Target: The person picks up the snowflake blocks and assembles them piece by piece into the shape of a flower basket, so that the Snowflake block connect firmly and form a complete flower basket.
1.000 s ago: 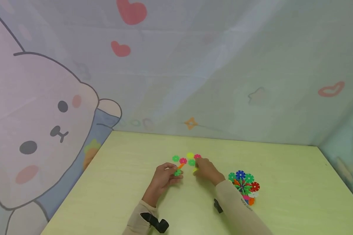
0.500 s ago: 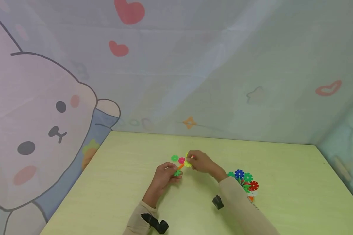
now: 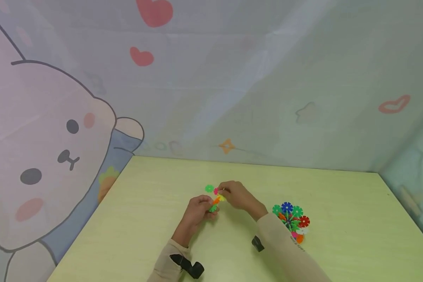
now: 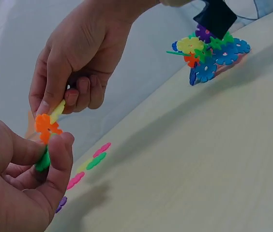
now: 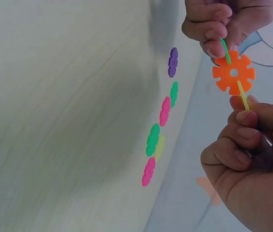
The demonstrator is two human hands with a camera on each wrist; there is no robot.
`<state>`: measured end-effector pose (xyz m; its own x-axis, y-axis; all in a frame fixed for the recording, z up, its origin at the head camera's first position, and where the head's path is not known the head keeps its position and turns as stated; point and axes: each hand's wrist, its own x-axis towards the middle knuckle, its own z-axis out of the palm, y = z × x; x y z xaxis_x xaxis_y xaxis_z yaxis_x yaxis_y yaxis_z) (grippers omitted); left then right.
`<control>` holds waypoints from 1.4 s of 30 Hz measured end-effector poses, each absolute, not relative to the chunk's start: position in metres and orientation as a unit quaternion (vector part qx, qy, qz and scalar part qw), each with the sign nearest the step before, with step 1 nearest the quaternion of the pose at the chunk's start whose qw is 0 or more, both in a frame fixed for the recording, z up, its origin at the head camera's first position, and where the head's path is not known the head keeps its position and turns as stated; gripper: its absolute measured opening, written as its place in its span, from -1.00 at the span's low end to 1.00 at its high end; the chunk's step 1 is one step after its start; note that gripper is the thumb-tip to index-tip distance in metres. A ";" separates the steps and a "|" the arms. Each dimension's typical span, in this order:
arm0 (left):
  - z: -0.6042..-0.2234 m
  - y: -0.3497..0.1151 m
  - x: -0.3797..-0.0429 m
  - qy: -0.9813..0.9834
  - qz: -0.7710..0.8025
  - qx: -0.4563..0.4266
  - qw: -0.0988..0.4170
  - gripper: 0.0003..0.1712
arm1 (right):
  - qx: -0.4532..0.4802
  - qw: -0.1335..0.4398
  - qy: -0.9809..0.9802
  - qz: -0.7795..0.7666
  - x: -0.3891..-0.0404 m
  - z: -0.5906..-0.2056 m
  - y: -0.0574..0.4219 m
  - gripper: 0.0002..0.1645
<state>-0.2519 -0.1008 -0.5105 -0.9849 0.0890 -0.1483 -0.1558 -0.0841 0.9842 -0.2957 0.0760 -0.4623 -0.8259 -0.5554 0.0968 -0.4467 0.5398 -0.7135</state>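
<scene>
Three notched plastic snap discs sit between my hands. My left hand point(image 3: 196, 211) pinches a green disc point(image 4: 43, 162) between thumb and fingers. An orange disc point(image 5: 219, 73) is joined edge-on to the green one. From the other side, my right hand point(image 3: 237, 196) pinches a yellow disc point(image 4: 57, 111). Its edge meets the orange disc at a rim slot in the right wrist view; how deep it sits I cannot tell. All three are held above the table.
Loose discs lie in a row beyond the hands: a purple disc point(image 5: 173, 63), a pink disc point(image 5: 164, 111), a green disc point(image 5: 152, 140) and several others. A multicoloured built cluster of discs point(image 3: 288, 219) stands on the table point(image 3: 338, 203) at right, near the right forearm.
My right hand has moved left with the yellow disc, from beside the loose discs to the orange disc. The left hand has stayed nearly in place, holding the green disc.
</scene>
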 end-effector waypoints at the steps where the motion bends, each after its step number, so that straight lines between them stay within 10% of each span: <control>1: -0.510 -0.100 -0.252 0.673 0.734 -0.027 0.083 -0.90 | -0.288 0.068 0.874 -0.385 -0.295 -0.463 0.075 -0.82; 17: -0.516 -0.116 -0.252 0.618 0.762 -0.002 0.194 -0.74 | -0.341 0.140 0.838 -0.401 -0.300 -0.471 0.084 -0.61; 26: -0.517 -0.118 -0.253 0.497 0.829 0.013 0.258 -0.59 | -0.153 0.073 0.933 -0.317 -0.316 -0.493 0.084 -0.64; 32: -0.516 -0.112 -0.255 0.498 0.839 -0.037 0.219 -0.91 | -0.141 0.067 0.955 -0.251 -0.321 -0.512 0.079 -0.64; 42: -0.517 -0.110 -0.257 0.557 0.812 -0.076 0.158 -0.90 | -0.161 0.066 0.946 -0.275 -0.321 -0.509 0.076 -0.78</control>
<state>-0.2566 -0.1099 -0.5167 -0.9383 0.1721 -0.3000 -0.3418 -0.3288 0.8804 -0.3209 0.0764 -0.5092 -0.9392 -0.3413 -0.0371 -0.2683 0.7970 -0.5411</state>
